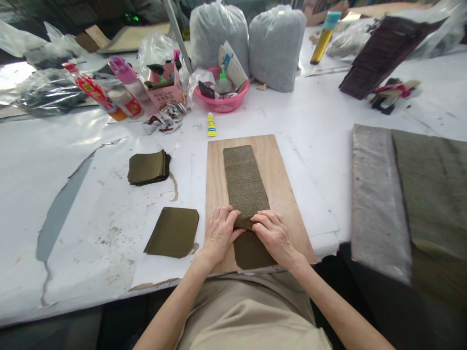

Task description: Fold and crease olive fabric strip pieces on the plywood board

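Olive strip [246, 177]: lying lengthwise on the wooden board [290, 199], textured on the upper stretch, turned to a dark, smooth fold [244, 223] between the two hands
Left hand [218, 232]: palm down at the left end of the fold, pinching it between bent fingers and thumb
Right hand [274, 233]: matching on the right end, pinching the fold likewise, close to the left hand
Smooth olive panel [255, 252]: below the fold, reaching the board's near edge; hard to tell whether joined to the strip
Near stack of olive pieces [173, 233]: flat on the bench [314, 126], just left of the board
Far stack of olive pieces [146, 167]: beyond the near one, thicker, slightly fanned
Yellow tube [211, 126]: just past the board's far edge
Pink basin [222, 103]: behind the tube, filled with small items, in front of two stuffed grey bags [219, 36]
Olive cloth [434, 180]: at far right, beside a grey layer [377, 204], well apart from both hands
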A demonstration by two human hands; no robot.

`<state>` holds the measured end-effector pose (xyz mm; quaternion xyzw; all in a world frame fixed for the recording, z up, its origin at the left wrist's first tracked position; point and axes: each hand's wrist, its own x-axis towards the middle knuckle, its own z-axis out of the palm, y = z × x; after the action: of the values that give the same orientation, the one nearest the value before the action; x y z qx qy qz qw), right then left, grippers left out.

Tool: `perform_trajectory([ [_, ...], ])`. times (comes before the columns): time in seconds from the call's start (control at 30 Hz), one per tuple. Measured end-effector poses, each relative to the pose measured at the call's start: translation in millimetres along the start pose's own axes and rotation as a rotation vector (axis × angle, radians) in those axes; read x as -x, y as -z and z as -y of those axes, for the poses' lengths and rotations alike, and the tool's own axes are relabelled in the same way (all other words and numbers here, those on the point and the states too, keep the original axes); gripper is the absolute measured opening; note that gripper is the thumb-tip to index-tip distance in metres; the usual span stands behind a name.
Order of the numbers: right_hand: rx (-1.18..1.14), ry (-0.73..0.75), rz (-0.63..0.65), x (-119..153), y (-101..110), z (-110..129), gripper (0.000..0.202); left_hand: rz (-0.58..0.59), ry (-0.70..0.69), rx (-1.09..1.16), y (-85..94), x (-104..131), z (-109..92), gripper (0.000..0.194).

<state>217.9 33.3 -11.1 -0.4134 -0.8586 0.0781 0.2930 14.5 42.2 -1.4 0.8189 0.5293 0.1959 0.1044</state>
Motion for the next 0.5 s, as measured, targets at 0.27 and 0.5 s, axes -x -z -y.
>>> perform_trajectory([
  [0.27,-0.013,-0.154,0.036,9.3,13.4,-17.9,0.013,0.099,-0.099,0.097,5.1,-7.2,2.0,0.007],
  [0.5,0.022,-0.239,0.057,11.3,41.1,-37.1,0.009,0.107,-0.060,0.184,2.7,-7.3,8.0,0.009],
])
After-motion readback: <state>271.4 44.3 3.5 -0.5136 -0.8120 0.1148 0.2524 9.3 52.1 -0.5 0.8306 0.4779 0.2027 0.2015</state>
